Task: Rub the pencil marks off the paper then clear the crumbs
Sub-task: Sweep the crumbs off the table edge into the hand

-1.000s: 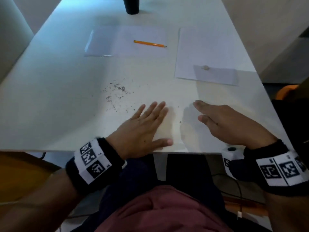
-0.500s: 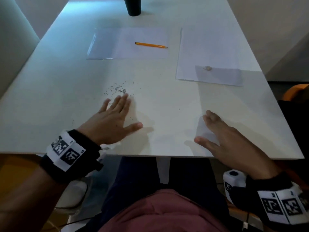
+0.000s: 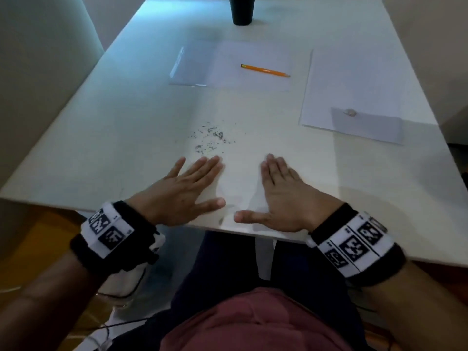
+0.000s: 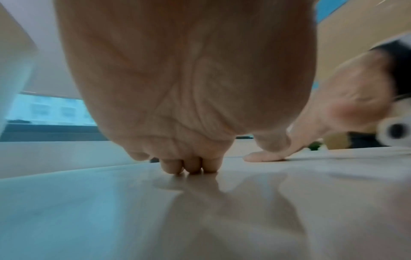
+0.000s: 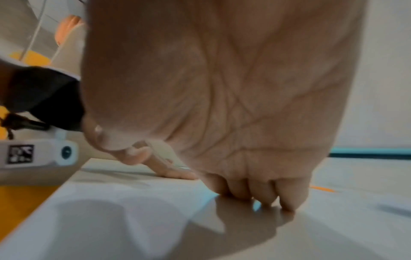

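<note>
A loose patch of dark eraser crumbs (image 3: 211, 138) lies on the bare white table (image 3: 126, 127), just beyond my left fingertips. My left hand (image 3: 186, 188) lies flat, palm down, near the table's front edge, fingers straight. My right hand (image 3: 281, 191) lies flat beside it, a small gap between the thumbs. In the wrist views the left fingertips (image 4: 193, 167) and right fingertips (image 5: 266, 197) touch the tabletop. Neither hand holds anything. One sheet of paper (image 3: 354, 79) lies at the right with a small eraser (image 3: 350, 112) on it. Another sheet (image 3: 228, 64) lies further back.
An orange pencil (image 3: 264, 70) lies on the far sheet. A dark cup (image 3: 241, 10) stands at the table's far end. The table's front edge (image 3: 152, 221) runs under my wrists, with my lap below it.
The left hand swept left toward the crumbs, then came back to the middle. The right hand drew toward the table's edge, then slid left beside the left hand.
</note>
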